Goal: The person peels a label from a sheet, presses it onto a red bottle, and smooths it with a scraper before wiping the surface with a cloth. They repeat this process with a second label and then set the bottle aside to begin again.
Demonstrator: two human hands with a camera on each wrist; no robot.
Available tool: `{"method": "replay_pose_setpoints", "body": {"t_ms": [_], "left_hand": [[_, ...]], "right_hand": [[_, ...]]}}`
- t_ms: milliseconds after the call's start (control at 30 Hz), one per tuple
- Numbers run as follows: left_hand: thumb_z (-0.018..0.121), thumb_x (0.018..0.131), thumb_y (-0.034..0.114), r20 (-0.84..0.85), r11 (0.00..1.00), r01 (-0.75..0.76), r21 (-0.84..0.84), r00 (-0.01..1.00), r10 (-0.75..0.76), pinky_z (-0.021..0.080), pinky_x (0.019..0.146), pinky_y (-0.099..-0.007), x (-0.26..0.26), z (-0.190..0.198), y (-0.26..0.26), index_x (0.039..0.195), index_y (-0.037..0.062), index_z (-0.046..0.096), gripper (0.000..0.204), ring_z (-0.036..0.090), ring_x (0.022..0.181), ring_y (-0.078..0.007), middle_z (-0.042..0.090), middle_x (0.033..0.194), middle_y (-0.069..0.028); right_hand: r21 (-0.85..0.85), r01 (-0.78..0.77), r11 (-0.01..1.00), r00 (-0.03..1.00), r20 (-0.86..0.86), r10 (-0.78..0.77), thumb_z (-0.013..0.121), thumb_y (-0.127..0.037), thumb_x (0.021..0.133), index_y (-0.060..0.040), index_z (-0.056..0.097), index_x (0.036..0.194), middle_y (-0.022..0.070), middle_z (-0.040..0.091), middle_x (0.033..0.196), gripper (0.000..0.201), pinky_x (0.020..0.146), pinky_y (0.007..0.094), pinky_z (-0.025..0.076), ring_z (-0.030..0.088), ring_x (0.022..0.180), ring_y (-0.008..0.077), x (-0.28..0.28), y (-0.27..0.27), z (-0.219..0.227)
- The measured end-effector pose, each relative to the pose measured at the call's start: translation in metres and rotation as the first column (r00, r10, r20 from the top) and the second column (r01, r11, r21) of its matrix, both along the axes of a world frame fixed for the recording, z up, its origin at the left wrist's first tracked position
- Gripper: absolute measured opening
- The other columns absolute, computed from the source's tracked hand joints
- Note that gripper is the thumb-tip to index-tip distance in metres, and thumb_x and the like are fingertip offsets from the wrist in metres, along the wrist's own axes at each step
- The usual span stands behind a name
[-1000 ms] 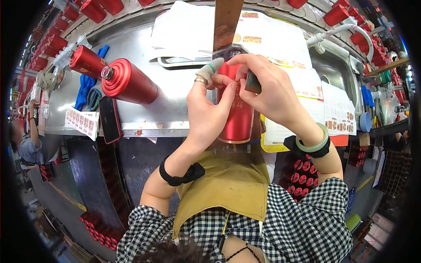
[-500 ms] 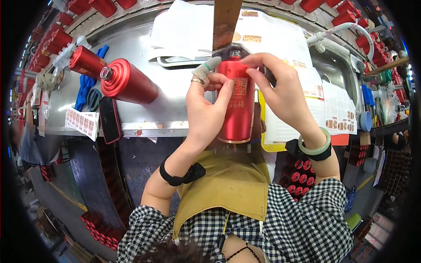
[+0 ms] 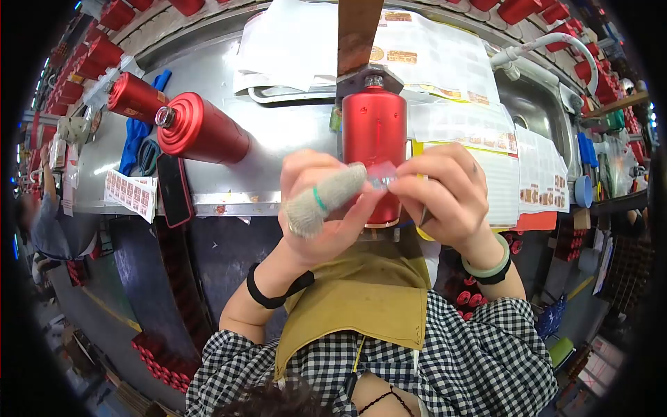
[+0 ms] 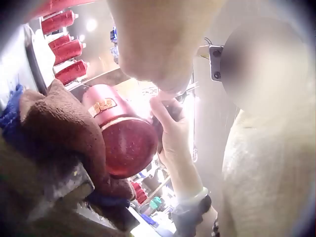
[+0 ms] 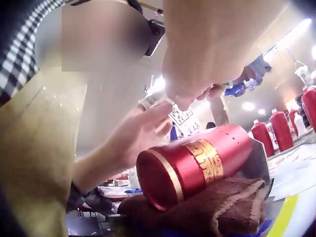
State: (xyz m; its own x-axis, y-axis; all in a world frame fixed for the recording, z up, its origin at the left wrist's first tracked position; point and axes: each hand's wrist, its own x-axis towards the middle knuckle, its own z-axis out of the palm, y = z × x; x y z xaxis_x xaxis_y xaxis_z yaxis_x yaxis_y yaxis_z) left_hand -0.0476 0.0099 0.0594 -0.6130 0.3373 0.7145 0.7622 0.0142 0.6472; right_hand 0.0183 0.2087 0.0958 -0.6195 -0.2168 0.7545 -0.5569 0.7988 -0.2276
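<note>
Left hand (image 3: pixel 318 201), right hand (image 3: pixel 448 194) pinch small film (image 3: pixel 381 174) between them, above base end of red bottle (image 3: pixel 375 132); long axis square to worktop's near edge (image 3: pixel 240 207), neck away.

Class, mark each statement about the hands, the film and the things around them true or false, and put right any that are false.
1. A small see-through film is held between the left hand and the right hand. True.
2. The grey finger sleeve is worn on the right hand. False: it is on the left hand.
3. The red bottle below the hands rests on a brown cloth. True.
4. The dark phone lies to the right of both hands. False: it lies to their left, beside a sheet of labels.
5. A pale green bangle is worn on the right arm. True.
</note>
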Motion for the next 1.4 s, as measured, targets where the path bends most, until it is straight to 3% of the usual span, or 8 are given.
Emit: {"method": "replay_pose_setpoints", "body": {"t_ms": [67,233,300,933,1033,1133,1200,1400], "left_hand": [[0.090,0.072,0.006,-0.120,0.993,-0.052,-0.106,0.992,0.039,0.049,0.081,-0.0356,0.003,0.008,-0.003,0.100,0.0140,0.069,0.036,0.058,0.093,-0.0217,0.061,0.101,-0.0009],[0.090,0.071,0.008,-0.188,0.992,-0.029,-0.124,0.982,0.005,0.049,0.080,-0.0349,0.005,0.015,-0.003,0.100,0.0178,0.070,0.037,0.058,0.094,-0.0202,0.059,0.102,0.0014],[0.093,0.064,0.010,-0.226,0.979,-0.067,-0.194,0.974,0.022,0.047,0.082,-0.0367,0.005,0.017,-0.004,0.085,0.0218,0.068,0.035,0.051,0.097,-0.0227,0.050,0.102,-0.0008],[0.089,0.062,0.006,-0.271,0.954,-0.069,-0.291,0.963,-0.013,0.047,0.077,-0.0348,0.013,0.025,-0.012,0.082,0.0258,0.067,0.035,0.050,0.095,-0.0245,0.045,0.103,-0.0008],[0.091,0.061,0.009,-0.260,0.984,-0.071,-0.163,0.965,0.026,0.050,0.079,-0.0321,0.014,0.024,-0.010,0.096,0.0190,0.074,0.040,0.055,0.094,-0.0200,0.059,0.098,0.0042],[0.090,0.063,0.009,-0.299,0.958,-0.109,-0.267,0.954,0.025,0.047,0.076,-0.0350,0.015,0.027,-0.012,0.082,0.0257,0.068,0.034,0.050,0.095,-0.0248,0.043,0.105,-0.0018],[0.090,0.064,0.008,-0.244,0.984,-0.062,-0.166,0.969,0.020,0.049,0.077,-0.0318,0.015,0.026,-0.010,0.095,0.0178,0.073,0.036,0.056,0.093,-0.0201,0.058,0.099,0.0030],[0.089,0.070,0.009,-0.170,0.989,-0.013,-0.150,0.985,-0.013,0.047,0.079,-0.0337,0.018,0.024,-0.013,0.101,0.0139,0.074,0.034,0.057,0.089,-0.0212,0.058,0.102,-0.0003]], "right_hand": [[0.013,0.015,1.000,1.000,-0.010,-0.015,0.080,-0.012,0.062,-0.0048,0.073,0.091,0.0072,0.069,0.091,0.031,0.067,0.0373,0.055,0.067,0.077,0.0253,0.007,-0.004,0.003],[0.058,0.035,0.998,0.998,-0.061,-0.032,0.082,-0.016,0.061,-0.0060,0.074,0.092,0.0061,0.070,0.093,0.034,0.064,0.0350,0.053,0.066,0.078,0.0229,0.016,-0.006,0.007],[0.067,0.041,0.997,0.997,-0.074,-0.036,0.079,-0.017,0.060,-0.0065,0.074,0.090,0.0054,0.070,0.093,0.033,0.063,0.0335,0.052,0.065,0.077,0.0223,0.018,-0.007,0.009],[0.126,0.056,0.990,0.995,-0.091,-0.045,0.070,-0.020,0.057,-0.0125,0.076,0.087,0.0012,0.070,0.095,0.031,0.064,0.0313,0.051,0.064,0.077,0.0199,0.027,-0.011,0.012],[0.120,0.056,0.991,0.993,-0.111,-0.043,0.069,-0.019,0.057,-0.0119,0.075,0.086,0.0013,0.070,0.096,0.031,0.064,0.0312,0.051,0.064,0.076,0.0197,0.027,-0.011,0.011],[0.115,0.044,0.992,0.991,-0.132,-0.029,0.069,-0.020,0.056,-0.0114,0.075,0.086,0.0012,0.070,0.096,0.031,0.065,0.0310,0.051,0.065,0.076,0.0194,0.027,-0.012,0.013],[0.121,0.029,0.992,0.995,-0.100,-0.017,0.071,-0.015,0.059,-0.0101,0.076,0.088,0.0027,0.071,0.098,0.030,0.064,0.0307,0.051,0.065,0.076,0.0191,0.030,-0.012,0.015],[-0.063,0.079,0.995,0.997,0.028,-0.077,0.080,-0.009,0.068,-0.0091,0.077,0.096,0.0050,0.074,0.101,0.028,0.065,0.0307,0.052,0.064,0.075,0.0194,0.031,-0.018,0.011]]}}
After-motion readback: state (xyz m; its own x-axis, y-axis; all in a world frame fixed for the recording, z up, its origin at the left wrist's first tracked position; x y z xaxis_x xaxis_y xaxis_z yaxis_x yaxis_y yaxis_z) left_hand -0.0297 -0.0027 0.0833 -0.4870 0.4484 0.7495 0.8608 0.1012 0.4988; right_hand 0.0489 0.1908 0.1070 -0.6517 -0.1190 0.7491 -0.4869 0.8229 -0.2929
